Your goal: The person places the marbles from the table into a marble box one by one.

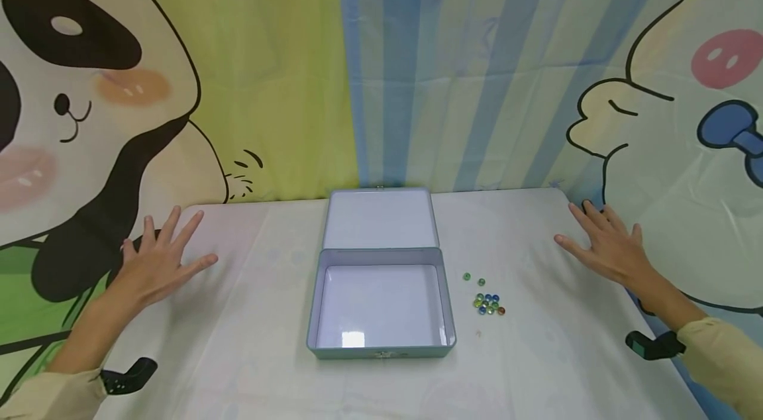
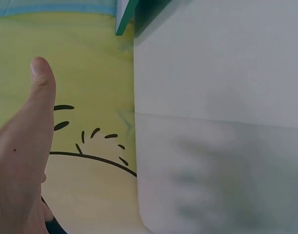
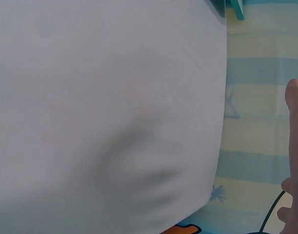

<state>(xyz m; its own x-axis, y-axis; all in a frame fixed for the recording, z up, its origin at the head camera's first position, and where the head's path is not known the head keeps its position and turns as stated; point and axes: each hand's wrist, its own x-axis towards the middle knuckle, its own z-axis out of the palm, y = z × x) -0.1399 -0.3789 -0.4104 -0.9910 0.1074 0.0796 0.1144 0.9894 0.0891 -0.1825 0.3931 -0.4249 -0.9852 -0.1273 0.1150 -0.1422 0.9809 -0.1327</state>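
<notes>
An opened metal tin box [image 1: 381, 352] stands in the middle of the white table, its hinged lid [image 1: 381, 218] laid back toward the curtain. Bare inside, the tin shows a bright reflection on its floor. Several small glass marbles [image 1: 489, 304], green, blue, yellowish and brown, lie on the cloth just right of the tin. My left hand [image 1: 156, 267] is held over the table's left side with fingers spread, holding nothing. Over the right edge, my right hand [image 1: 610, 248] is likewise spread and holds nothing. In the left wrist view my thumb [image 2: 42, 92] points up.
A white cloth covers the table [image 1: 256, 327]. Behind it hangs a curtain [image 1: 286, 75] printed with a panda on the left and a pale cartoon animal on the right. Each wrist carries a black camera mount [image 1: 128, 377] by a light sleeve [image 1: 724, 360].
</notes>
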